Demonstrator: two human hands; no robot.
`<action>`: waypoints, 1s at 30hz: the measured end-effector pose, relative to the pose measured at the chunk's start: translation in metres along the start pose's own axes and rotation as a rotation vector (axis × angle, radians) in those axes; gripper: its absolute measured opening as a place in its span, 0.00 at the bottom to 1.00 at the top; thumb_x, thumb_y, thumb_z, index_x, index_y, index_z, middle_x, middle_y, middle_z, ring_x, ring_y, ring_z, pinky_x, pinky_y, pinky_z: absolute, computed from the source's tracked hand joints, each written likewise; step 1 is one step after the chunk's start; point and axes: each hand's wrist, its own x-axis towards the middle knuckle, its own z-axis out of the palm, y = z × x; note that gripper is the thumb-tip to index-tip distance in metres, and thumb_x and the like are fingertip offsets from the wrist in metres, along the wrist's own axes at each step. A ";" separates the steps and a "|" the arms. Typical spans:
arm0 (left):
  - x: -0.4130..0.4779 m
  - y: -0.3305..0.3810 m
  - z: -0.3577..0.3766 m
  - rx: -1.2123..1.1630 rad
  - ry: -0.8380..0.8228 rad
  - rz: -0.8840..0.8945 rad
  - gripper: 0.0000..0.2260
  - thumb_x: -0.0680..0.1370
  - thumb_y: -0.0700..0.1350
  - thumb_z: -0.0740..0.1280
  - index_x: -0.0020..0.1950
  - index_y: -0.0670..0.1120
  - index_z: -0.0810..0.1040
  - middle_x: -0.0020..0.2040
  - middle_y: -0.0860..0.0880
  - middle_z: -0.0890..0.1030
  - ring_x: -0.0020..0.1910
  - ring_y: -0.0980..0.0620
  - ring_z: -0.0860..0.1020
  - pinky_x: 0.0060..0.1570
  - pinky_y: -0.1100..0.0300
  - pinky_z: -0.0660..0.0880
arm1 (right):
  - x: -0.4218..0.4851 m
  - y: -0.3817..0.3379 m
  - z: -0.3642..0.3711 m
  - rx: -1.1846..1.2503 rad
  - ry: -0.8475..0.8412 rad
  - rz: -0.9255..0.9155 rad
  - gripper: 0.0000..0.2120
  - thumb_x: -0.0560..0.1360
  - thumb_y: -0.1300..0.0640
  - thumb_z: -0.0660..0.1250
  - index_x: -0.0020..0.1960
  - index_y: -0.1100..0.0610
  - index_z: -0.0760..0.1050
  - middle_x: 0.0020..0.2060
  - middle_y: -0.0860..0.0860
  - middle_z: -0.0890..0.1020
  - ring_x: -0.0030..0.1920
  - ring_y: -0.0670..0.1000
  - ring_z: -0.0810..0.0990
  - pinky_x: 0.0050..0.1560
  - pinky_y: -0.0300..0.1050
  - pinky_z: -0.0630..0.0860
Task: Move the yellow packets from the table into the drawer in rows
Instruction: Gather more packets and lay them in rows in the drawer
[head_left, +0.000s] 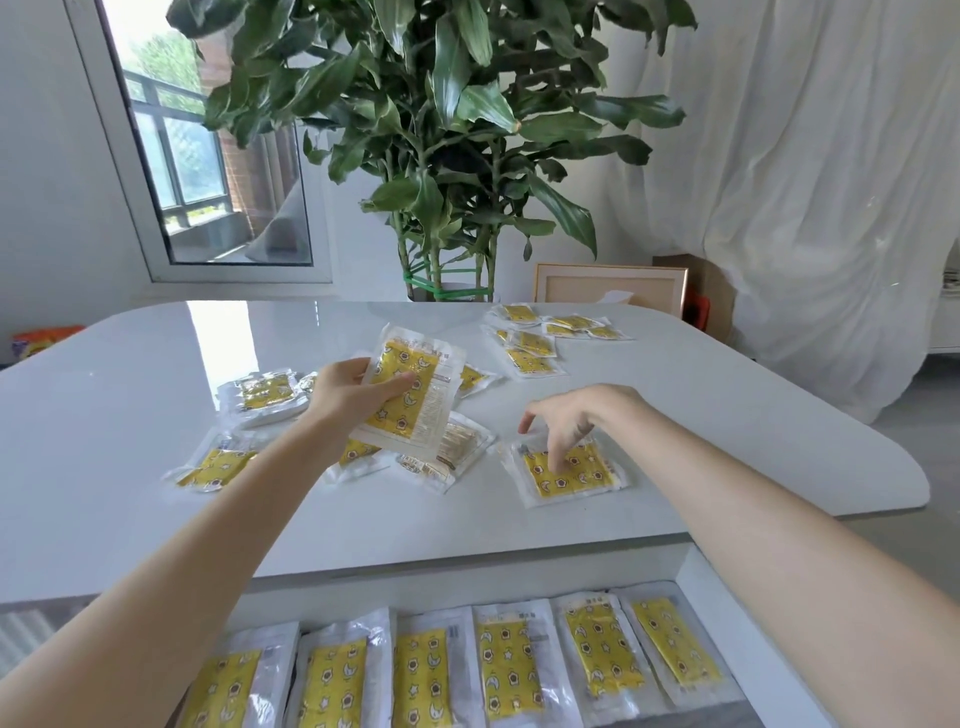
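Right now your left hand (345, 389) grips a raised packet (410, 395) at the centre of the frame. Your thumb lies across its yellow printed face and the other fingers are curled behind it. It is clear of the surface (156, 364) and tilted, with its top edge leaning to the upper right.

Your right hand (571, 421), right of centre, is spread loosely and points down. Its fingers (558, 452) touch the top of a flat packet (569, 473) lying on the surface, and the thumb stands apart to the left. Nothing is pinched that I can see.

Loose packets (265, 392) lie scattered under and to the left of your left hand. Far packets (530, 345) sit in a small group toward the upper right of the surface.

Along the bottom of the frame the drawer (717, 597) stands open. In it a row of packets (511, 665) lies side by side, six in view, with their edges touching or overlapping.
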 end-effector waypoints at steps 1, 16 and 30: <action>0.001 -0.001 0.001 0.003 -0.004 -0.009 0.06 0.71 0.46 0.75 0.43 0.46 0.80 0.39 0.49 0.83 0.32 0.53 0.80 0.32 0.63 0.77 | 0.001 0.001 0.000 -0.027 -0.008 -0.002 0.39 0.65 0.55 0.74 0.72 0.45 0.61 0.68 0.52 0.67 0.64 0.55 0.71 0.63 0.54 0.73; -0.006 -0.006 0.011 -0.034 -0.024 -0.051 0.05 0.72 0.43 0.74 0.44 0.47 0.80 0.39 0.49 0.82 0.27 0.57 0.80 0.31 0.65 0.79 | -0.012 0.012 0.003 0.092 -0.056 0.016 0.32 0.65 0.49 0.78 0.65 0.55 0.71 0.63 0.50 0.74 0.63 0.54 0.74 0.63 0.51 0.74; -0.058 0.012 -0.004 -0.029 -0.020 -0.013 0.09 0.72 0.44 0.74 0.50 0.46 0.80 0.43 0.47 0.82 0.37 0.51 0.81 0.40 0.62 0.79 | -0.058 0.018 0.036 0.656 0.112 -0.050 0.19 0.67 0.58 0.78 0.54 0.61 0.78 0.53 0.56 0.84 0.51 0.54 0.83 0.57 0.49 0.79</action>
